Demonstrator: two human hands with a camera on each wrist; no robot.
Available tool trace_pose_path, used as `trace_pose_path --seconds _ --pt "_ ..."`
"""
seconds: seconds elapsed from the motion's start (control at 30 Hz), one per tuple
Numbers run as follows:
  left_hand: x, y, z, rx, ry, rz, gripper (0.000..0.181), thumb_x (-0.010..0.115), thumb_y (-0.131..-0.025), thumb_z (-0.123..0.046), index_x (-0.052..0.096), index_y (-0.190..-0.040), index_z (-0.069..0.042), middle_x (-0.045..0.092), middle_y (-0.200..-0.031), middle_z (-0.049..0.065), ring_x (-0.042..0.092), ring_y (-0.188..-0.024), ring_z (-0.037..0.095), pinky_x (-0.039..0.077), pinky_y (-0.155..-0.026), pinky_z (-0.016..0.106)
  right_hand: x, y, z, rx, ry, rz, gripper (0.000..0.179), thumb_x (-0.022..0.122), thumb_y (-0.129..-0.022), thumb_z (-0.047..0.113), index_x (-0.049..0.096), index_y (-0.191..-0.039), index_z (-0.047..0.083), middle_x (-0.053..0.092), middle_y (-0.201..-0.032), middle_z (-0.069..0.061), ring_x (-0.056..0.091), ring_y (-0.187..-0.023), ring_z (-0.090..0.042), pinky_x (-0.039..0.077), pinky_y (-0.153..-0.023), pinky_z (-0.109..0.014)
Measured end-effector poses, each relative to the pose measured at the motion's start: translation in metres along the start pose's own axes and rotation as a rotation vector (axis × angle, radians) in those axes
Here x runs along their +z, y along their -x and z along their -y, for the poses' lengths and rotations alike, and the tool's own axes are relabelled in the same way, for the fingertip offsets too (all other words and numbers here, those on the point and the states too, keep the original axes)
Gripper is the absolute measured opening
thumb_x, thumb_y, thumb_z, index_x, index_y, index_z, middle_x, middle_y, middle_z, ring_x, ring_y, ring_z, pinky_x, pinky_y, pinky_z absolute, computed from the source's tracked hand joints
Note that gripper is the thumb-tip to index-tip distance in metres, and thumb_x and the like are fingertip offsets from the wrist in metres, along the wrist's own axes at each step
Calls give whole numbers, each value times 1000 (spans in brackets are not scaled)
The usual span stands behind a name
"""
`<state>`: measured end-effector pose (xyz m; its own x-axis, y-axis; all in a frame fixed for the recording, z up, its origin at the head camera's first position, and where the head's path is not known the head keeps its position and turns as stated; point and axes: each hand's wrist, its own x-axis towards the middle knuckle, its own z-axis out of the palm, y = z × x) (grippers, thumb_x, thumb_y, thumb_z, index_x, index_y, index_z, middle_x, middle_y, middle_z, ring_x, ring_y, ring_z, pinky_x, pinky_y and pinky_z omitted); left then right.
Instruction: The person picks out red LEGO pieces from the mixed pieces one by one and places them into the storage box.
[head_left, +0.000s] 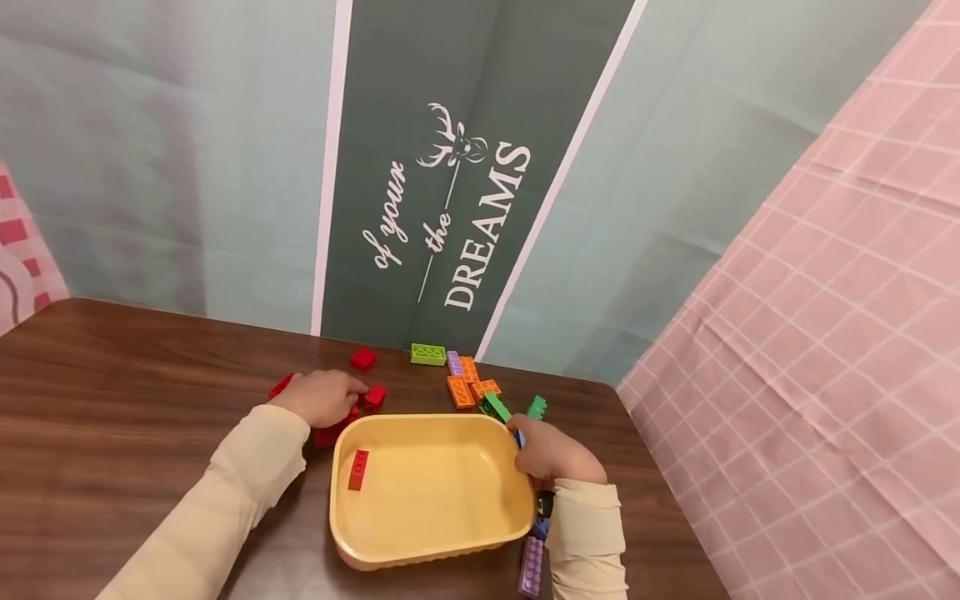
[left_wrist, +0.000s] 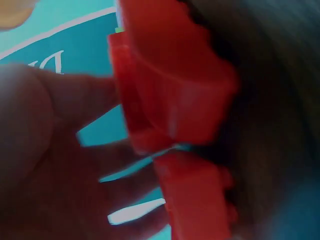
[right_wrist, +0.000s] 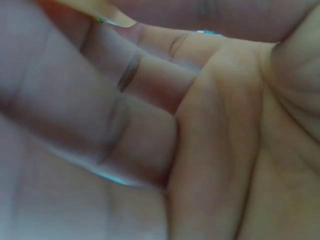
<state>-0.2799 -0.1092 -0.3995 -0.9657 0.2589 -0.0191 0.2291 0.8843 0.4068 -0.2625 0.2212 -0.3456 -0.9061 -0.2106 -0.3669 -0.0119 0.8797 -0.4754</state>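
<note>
My left hand [head_left: 321,397] is at a cluster of red toy building bricks left of a yellow plastic basin [head_left: 420,419]. One red brick [head_left: 374,397] lies by its fingertips. In the left wrist view, extended fingers lie against a curved red brick [left_wrist: 185,100] and a second, studded red brick [left_wrist: 195,200]. With my right hand [head_left: 558,454] I grip the basin's right rim. The right wrist view shows curled fingers, with a bit of the yellow basin [right_wrist: 100,9] at the top. Inside the basin sits a narrow red brick [head_left: 358,470], near its left wall.
Farther back lie a red brick [head_left: 363,358], a lime brick [head_left: 428,354] and several orange bricks [head_left: 460,392]. Green bricks [head_left: 495,407] are behind the basin's right corner. A purple brick [head_left: 531,567] lies right of the basin. A printed curtain [head_left: 262,167] hangs behind the wooden table [head_left: 112,433].
</note>
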Motion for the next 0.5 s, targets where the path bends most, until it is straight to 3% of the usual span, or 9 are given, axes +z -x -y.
trace_pose_path --seconds 0.1,0.23,0.37,0.5 --pt "-1 -1 -3 -39 19 69 37 60 -98 -20 66 -132 -9 63 -130 20 56 -120 43 35 -97 71 0 0 1 -8 -12 4 54 56 -86 -11 54 -137 7 59 -93 -12 44 -48 -19 39 -43 -27" --pt "-2 -1 -4 -95 20 30 32 61 -96 -21 66 -125 -8 67 -118 18 60 -108 38 33 -95 71 -1 0 2 -2 -16 0 54 56 -87 -11 53 -138 6 59 -96 -12 44 -49 -19 39 -44 -28" --pt "-5 2 -3 -186 26 -12 36 64 -94 -21 64 -124 0 68 -110 21 61 -98 38 35 -91 69 0 1 3 12 -8 -9 53 55 -88 -11 53 -138 6 59 -96 -12 44 -48 -19 39 -43 -27" --pt "-10 8 0 -246 71 30 46 65 -90 -20 57 -125 8 66 -110 24 61 -99 42 33 -93 75 4 1 9 8 16 -6 54 55 -88 -12 53 -138 7 59 -97 -13 46 -49 -19 39 -42 -27"
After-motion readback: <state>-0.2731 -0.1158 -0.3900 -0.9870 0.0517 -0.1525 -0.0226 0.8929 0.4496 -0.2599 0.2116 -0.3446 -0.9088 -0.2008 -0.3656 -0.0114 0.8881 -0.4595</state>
